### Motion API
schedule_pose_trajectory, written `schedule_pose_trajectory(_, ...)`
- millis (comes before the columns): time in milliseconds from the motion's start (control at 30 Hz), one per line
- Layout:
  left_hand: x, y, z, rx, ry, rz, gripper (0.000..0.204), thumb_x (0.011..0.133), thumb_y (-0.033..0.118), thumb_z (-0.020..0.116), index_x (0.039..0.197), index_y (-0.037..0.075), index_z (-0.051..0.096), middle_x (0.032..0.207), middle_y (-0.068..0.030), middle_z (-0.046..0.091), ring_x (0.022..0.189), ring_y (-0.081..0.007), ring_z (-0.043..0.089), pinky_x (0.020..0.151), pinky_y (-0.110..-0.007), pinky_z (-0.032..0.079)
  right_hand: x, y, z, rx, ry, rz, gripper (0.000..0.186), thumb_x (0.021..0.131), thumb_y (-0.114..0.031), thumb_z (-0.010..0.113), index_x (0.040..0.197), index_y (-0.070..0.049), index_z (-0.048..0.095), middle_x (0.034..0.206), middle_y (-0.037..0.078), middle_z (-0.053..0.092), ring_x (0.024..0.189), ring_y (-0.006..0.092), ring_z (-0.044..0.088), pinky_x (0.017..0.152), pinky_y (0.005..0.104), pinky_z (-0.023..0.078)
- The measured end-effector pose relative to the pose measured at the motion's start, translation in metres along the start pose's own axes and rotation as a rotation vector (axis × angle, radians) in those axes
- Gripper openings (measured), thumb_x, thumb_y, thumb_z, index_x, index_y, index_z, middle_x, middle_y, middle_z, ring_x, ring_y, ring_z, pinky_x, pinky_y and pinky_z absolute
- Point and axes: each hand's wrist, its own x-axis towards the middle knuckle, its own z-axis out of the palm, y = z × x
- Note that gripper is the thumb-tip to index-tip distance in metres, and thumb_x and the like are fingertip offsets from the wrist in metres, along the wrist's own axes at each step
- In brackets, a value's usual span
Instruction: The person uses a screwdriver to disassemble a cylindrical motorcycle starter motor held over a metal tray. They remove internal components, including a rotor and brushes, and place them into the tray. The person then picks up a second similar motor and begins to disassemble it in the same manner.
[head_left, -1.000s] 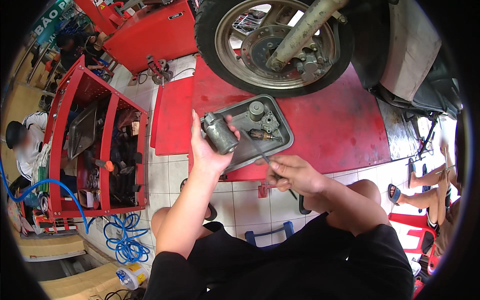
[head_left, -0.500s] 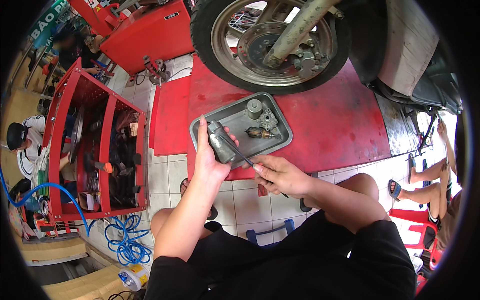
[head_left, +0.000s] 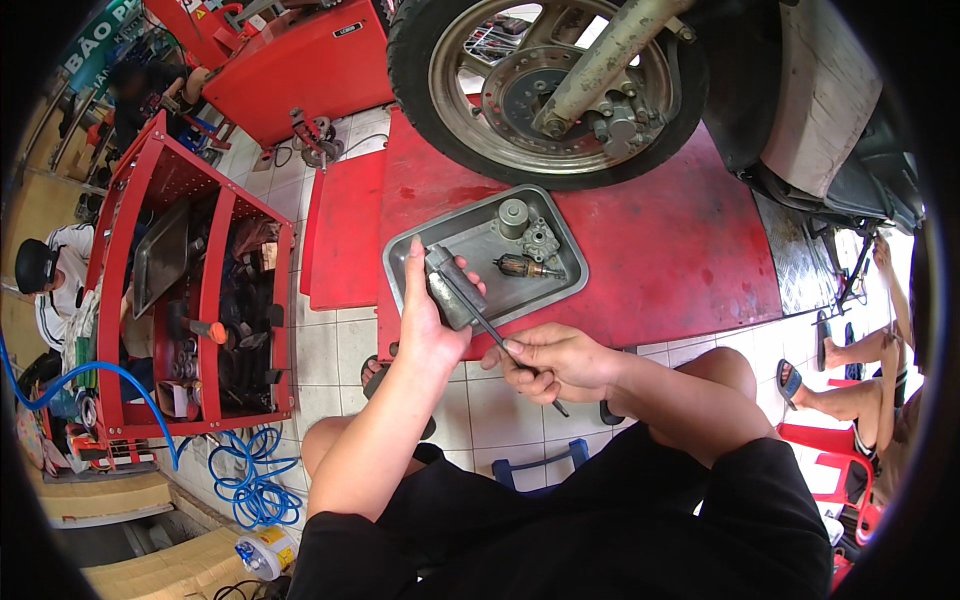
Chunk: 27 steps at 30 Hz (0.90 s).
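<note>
My left hand is wrapped around a grey metal cylinder, which looks like a small motor housing, held tilted over the tray's near left corner. My right hand grips a thin dark rod between thumb and fingers. Its upper part lies along the cylinder, and its lower end sticks out below my fingers. Whether the tip touches the cylinder, I cannot tell. Inside the grey metal tray lie a round metal can, a cast metal bracket and a motor armature with copper windings.
The tray stands on a red platform, under a motorcycle's front wheel. On the left is a red tool cabinet, with a blue air hose coiled on the floor. People sit or work at both sides. A blue stool is below me.
My right hand has shifted slightly down and left, and more of the rod shows at both ends. The cylinder has moved slightly right. At the cabinet, a metal tray has turned.
</note>
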Motion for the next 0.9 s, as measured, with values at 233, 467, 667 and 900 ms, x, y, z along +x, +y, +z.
schedule_pose_trajectory(233,0.003,-0.008,-0.004,-0.013,0.027,0.150,0.042,0.090,0.049,0.072,0.101,0.013,0.054,0.083,-0.0043,0.064,0.072,-0.0199,0.063,0.069,-0.037,0.055,0.012,0.006,-0.009,-0.479,0.271,-0.076,0.025,0.107,-0.018,0.047,0.119,0.000,0.059,0.077,0.001,0.052,0.059,0.0074,0.039,0.051,0.0234,0.035)
schedule_pose_trajectory(467,0.008,-0.018,-0.010,0.105,0.222,0.247,0.052,0.085,0.034,0.082,0.112,0.011,0.045,0.083,-0.0088,0.064,0.066,-0.0193,0.063,0.058,-0.033,0.054,0.018,0.012,-0.003,-0.501,0.377,-0.129,0.030,0.100,-0.003,0.054,0.129,0.004,0.058,0.095,0.014,0.070,0.080,0.0180,0.069,0.068,0.0298,0.056)
schedule_pose_trajectory(667,0.015,-0.021,-0.024,0.199,0.224,0.106,0.057,0.081,0.037,0.085,0.113,0.010,0.046,0.081,-0.0096,0.065,0.064,-0.0212,0.064,0.056,-0.035,0.054,0.011,0.000,0.000,-0.472,0.300,-0.033,0.038,0.095,-0.007,0.066,0.130,0.006,0.057,0.089,0.013,0.070,0.076,0.0182,0.068,0.066,0.0304,0.055)
schedule_pose_trajectory(900,0.026,-0.024,-0.038,0.141,0.198,0.053,0.052,0.078,0.036,0.088,0.105,0.007,0.054,0.083,-0.0097,0.067,0.067,-0.0195,0.065,0.059,-0.036,0.055,0.017,0.000,-0.020,-0.685,0.207,0.014,0.047,0.089,-0.013,0.075,0.128,0.007,0.057,0.088,0.010,0.071,0.076,0.0164,0.067,0.065,0.0293,0.053)
